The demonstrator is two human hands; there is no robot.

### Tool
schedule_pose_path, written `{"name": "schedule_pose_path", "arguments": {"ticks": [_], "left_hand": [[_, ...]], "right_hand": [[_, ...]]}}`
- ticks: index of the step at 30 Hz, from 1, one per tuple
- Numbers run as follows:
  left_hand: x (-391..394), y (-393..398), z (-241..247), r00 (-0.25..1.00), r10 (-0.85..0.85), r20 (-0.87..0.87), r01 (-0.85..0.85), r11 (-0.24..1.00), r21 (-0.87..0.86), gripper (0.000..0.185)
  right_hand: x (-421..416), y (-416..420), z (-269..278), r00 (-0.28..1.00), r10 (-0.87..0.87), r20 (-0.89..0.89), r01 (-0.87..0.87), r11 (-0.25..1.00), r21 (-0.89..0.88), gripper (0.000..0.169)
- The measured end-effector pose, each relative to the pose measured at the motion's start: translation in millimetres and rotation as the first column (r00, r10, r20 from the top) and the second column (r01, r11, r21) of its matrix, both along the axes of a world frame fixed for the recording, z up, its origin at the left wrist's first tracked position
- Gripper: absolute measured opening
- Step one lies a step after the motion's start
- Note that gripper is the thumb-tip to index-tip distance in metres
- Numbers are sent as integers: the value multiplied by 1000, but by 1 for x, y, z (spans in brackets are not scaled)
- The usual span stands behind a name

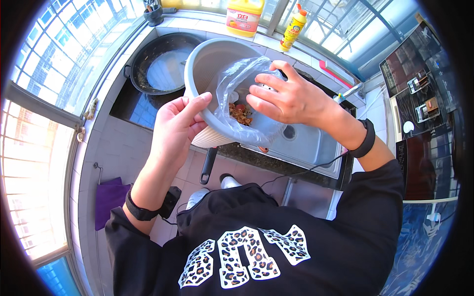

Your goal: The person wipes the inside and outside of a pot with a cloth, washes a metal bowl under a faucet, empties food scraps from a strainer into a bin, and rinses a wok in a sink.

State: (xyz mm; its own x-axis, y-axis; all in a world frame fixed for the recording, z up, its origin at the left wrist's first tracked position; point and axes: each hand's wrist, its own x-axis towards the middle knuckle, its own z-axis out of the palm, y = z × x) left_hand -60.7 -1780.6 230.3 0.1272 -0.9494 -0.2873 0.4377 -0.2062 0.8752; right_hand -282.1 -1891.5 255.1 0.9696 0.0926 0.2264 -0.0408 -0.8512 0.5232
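A grey ribbed plastic bin (196, 63) is held up, tilted, above the counter edge. My left hand (177, 125) grips its near left rim, thumb on top. A clear plastic bag (231, 77) lies bunched inside the bin and over its right side, with brown food scraps (241, 114) and a crumpled white piece visible at the bottom. My right hand (283, 96) is at the bag's upper right edge, fingers curled around the film; the fingertips seem to pinch it, partly hidden by the hand.
A wet black wok (140, 83) stands on the left of the counter. A steel sink (311, 144) lies right of the bin. A yellow detergent jug (242, 18) and a yellow squeeze bottle (293, 31) stand on the tiled sill. A black pan handle (208, 166) juts over the counter edge.
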Motion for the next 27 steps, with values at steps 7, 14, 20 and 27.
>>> {"name": "schedule_pose_path", "arguments": {"ticks": [7, 14, 20, 27], "left_hand": [[1, 7, 3, 1000, 14, 14, -14, 1000, -11, 20], [0, 17, 5, 1000, -7, 2, 7, 1000, -28, 20], [0, 26, 11, 1000, 6, -9, -6, 999, -44, 21], [2, 30, 13, 999, -17, 33, 19, 998, -66, 21]], "right_hand": [[4, 2, 9, 1000, -7, -14, 7, 998, 56, 21], [-1, 13, 11, 991, 97, 89, -106, 990, 98, 21], [-2, 19, 13, 969, 150, 197, -169, 982, 86, 25], [-11, 24, 14, 938, 175, 301, -208, 975, 82, 33]]}}
